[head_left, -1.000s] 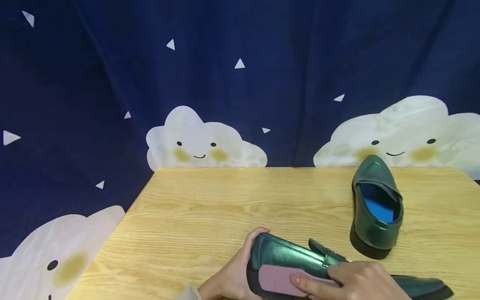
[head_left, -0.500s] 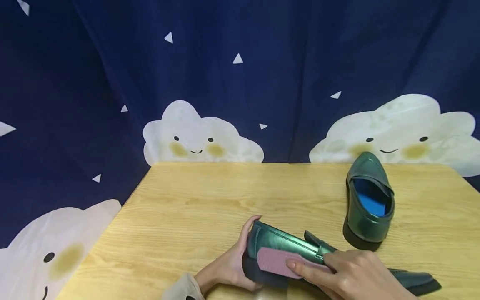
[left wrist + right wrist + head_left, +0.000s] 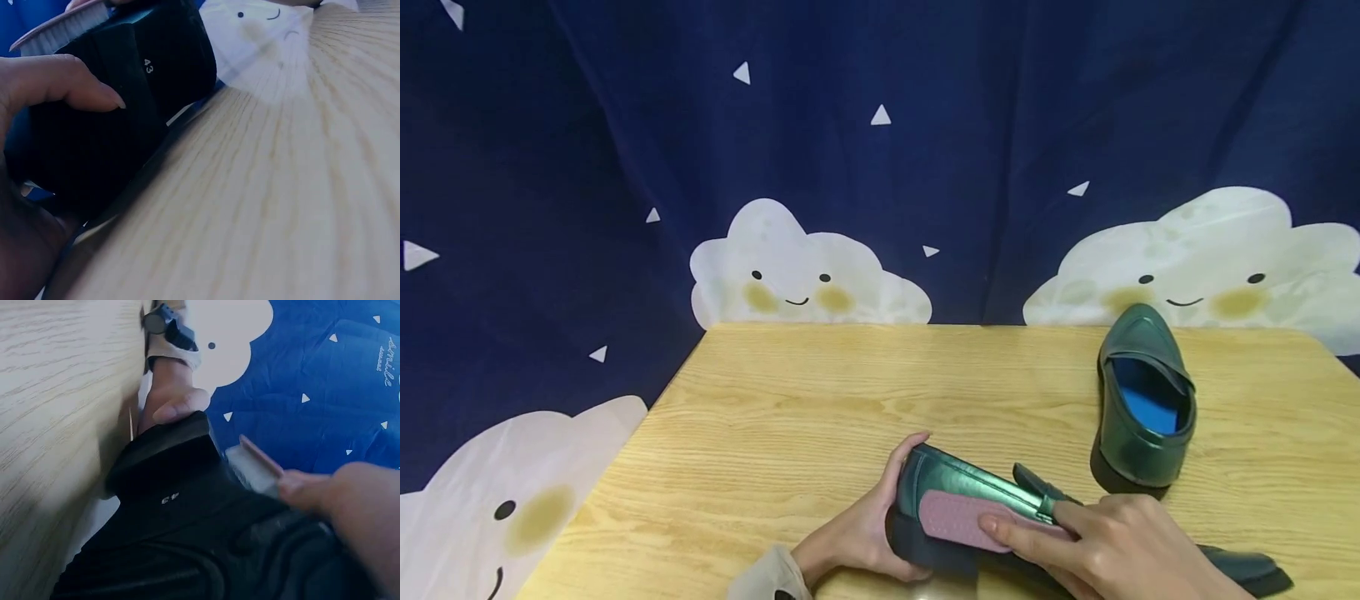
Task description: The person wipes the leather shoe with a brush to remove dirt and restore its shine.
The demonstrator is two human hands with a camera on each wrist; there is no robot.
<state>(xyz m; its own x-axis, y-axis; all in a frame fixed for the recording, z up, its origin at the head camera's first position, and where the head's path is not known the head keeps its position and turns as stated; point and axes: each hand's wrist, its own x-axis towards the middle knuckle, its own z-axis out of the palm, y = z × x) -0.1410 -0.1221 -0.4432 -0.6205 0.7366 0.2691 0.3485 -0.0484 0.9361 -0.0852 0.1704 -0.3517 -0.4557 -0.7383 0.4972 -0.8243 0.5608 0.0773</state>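
A metallic green loafer lies tilted on its side near the front of the table, toe to the right. My left hand grips its heel, thumb across the black sole. The right hand holds a pink brush, thumb along its back, against the loafer's side. White bristles point at the shoe in the left wrist view. In the right wrist view the dark sole, marked 43, faces the camera. My right hand covers part of the loafer's front half.
A second green loafer, blue inside, stands upright at the back right with its toe away from me. The wooden table ends against a dark blue curtain printed with clouds and triangles.
The brush has slid slightly up and toward the toe along the loafer's side. The head view has shifted a little, so everything sits higher. Both hands keep their holds.
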